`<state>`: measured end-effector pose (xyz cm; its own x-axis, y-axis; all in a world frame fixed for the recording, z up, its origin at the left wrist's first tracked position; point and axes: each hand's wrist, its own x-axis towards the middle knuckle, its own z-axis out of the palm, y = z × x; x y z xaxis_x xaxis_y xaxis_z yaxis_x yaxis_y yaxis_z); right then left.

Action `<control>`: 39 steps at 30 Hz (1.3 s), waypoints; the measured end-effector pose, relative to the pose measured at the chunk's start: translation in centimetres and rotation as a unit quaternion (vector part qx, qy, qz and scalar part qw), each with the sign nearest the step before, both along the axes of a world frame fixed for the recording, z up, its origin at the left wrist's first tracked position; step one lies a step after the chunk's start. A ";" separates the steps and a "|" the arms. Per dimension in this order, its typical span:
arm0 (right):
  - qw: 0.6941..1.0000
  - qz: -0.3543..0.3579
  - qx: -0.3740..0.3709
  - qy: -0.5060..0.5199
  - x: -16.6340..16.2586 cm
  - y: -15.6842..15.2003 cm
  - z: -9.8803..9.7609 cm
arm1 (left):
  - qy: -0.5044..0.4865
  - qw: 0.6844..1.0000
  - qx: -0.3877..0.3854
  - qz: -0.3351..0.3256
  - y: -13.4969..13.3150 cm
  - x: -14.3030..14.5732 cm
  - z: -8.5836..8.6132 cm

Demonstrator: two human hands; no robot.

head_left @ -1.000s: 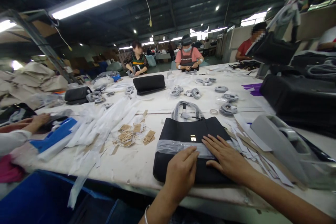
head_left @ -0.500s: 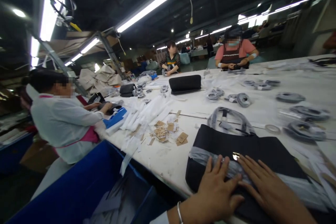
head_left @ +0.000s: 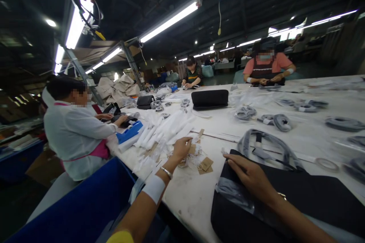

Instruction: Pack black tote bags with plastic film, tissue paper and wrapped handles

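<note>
A black handbag (head_left: 310, 193) lies flat at the right of the table, with grey wrapping on its looped handles (head_left: 266, 136) and a translucent film strip (head_left: 234, 193) across its front. My right hand (head_left: 251, 176) rests over the bag's upper left part, fingers stretched out toward its corner, holding nothing I can see. To the left, my left hand (head_left: 181, 150) is over a heap of brown cardboard hang tags (head_left: 205, 164) with cords. Its fingers are drawn together; what lies between them is too small to make out.
A blue bin (head_left: 82, 201) stands below the table edge at left. White plastic wrap (head_left: 165, 127) is spread beyond the tags. A black pouch (head_left: 210, 99) and several wrapped strap coils (head_left: 282, 122) lie farther back. A co-worker (head_left: 76, 129) sits at left; two others sit across.
My left hand has left the bag and reached forward-left to the tags, its fingers drawing together. My right hand has slid up toward the bag's top left corner. The view has shifted.
</note>
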<state>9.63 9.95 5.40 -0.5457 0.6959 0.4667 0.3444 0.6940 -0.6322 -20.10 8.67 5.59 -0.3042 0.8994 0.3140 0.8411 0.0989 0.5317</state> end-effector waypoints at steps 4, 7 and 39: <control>0.999 0.011 -0.035 0.025 -1.5 0.9 -3.2 | 0.025 0.993 -0.071 0.088 3.4 -5.6 -1.1; 0.998 0.029 -0.055 0.026 -1.2 0.8 -3.8 | 0.038 0.980 -0.132 0.141 4.9 -7.6 -2.0; 0.984 -0.093 0.001 0.151 -0.2 0.8 -1.8 | -0.601 0.799 0.025 0.014 -1.1 12.4 -2.8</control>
<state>9.40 10.73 3.55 -0.2454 0.7697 0.5893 0.2630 0.6380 -0.7237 -7.67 7.59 2.80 -0.4333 0.8824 -0.1835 -0.2811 0.0612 0.9577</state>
